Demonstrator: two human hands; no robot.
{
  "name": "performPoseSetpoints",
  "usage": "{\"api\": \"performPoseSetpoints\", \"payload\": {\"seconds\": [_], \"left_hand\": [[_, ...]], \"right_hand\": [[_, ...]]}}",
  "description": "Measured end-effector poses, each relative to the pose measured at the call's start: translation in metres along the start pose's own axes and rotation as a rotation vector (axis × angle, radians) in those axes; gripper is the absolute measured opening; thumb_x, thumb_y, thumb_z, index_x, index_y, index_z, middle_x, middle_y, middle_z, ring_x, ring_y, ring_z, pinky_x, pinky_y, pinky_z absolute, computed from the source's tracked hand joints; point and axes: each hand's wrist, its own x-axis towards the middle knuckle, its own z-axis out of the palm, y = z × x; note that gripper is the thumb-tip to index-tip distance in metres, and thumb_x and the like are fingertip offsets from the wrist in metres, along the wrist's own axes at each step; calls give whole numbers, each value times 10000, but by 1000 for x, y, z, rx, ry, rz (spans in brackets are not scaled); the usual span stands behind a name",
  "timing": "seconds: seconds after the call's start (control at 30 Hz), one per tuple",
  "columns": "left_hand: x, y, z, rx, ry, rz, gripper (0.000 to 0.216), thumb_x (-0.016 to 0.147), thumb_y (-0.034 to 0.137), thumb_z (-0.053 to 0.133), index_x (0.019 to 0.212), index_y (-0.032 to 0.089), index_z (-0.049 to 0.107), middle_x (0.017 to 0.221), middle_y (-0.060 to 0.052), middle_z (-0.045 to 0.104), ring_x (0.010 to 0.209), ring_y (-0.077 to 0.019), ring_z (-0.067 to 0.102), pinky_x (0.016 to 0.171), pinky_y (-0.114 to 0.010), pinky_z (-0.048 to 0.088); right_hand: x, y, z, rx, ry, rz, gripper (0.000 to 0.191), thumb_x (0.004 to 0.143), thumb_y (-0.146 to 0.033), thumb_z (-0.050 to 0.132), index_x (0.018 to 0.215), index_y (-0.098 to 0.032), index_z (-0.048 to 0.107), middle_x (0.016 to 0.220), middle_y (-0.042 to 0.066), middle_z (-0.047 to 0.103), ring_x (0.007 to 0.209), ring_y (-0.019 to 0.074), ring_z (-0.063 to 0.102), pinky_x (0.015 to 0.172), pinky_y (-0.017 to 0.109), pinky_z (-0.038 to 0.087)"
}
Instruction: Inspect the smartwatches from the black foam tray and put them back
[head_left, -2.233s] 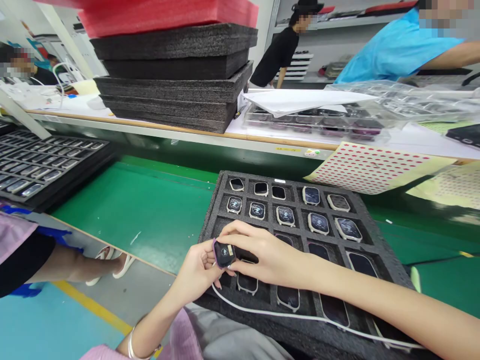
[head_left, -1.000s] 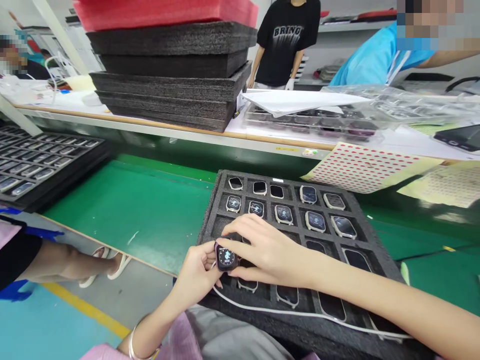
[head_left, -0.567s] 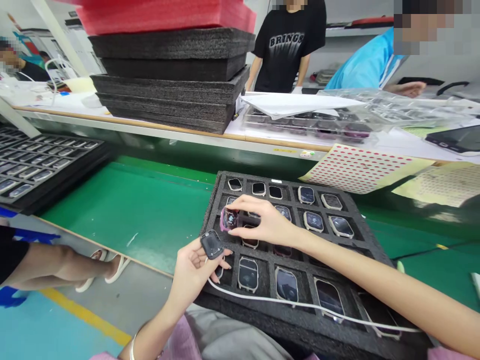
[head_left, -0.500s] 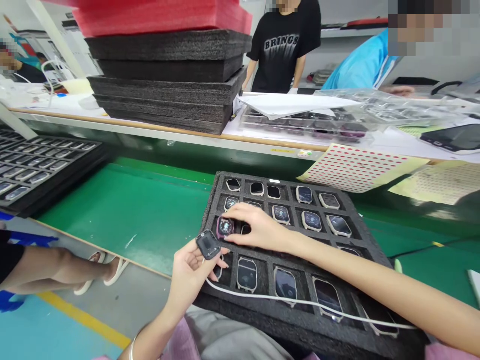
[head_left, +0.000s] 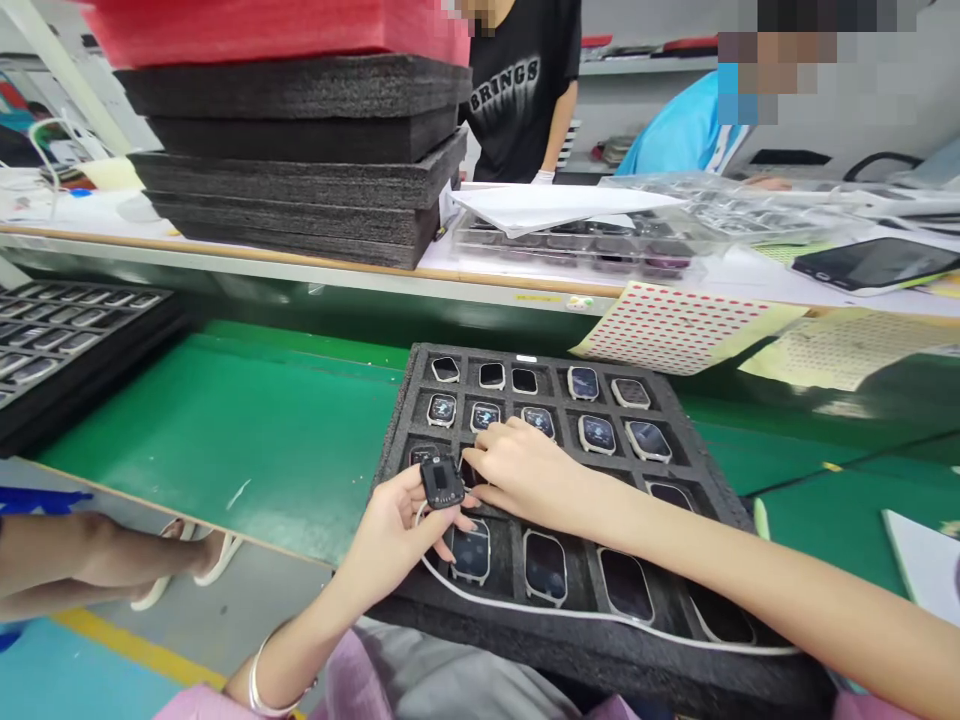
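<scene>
My left hand [head_left: 405, 515] grips a small black square charger-like piece [head_left: 442, 482], its flat face with a row of contacts turned up. A white cable [head_left: 540, 610] runs from near that hand across the front of the tray. Just right of the piece, my right hand [head_left: 517, 465] has thumb and fingers closed around the edge of a watch [head_left: 470, 470] in its compartment; the hand hides most of it. Behind the black piece a dark-screened watch [head_left: 424, 455] sits in the third row. Watch bodies without straps, such as this lit one [head_left: 486, 415], lie in the foam tray [head_left: 397, 425].
Another watch-filled tray [head_left: 82, 375] stands at left on the green surface [head_left: 225, 420]. Stacked black foam trays [head_left: 300, 180] rise on the shelf behind. A sheet of red dots [head_left: 682, 325] hangs over its edge near a phone [head_left: 874, 262]. Two people [head_left: 517, 95] are across the bench.
My right hand has left the purple-rimmed watch and shifted to the compartment on its right. My left hand has brought the black piece rightward, close beside the right fingers. The view has shifted slightly.
</scene>
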Motion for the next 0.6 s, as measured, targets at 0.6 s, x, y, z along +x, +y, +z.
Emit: {"api": "performPoseSetpoints", "payload": {"seconds": [0.6], "left_hand": [[2,-7,0,56,-44,-54,287,741,298,712,928,111,601,734,-74,695,673,-200,697,490,-216,548]], "right_hand": [[-10,-9,-4,255,364,-295,284,897,-298,559,1074,-81,608,986,141,626,902,244,543,830,408,420]]}}
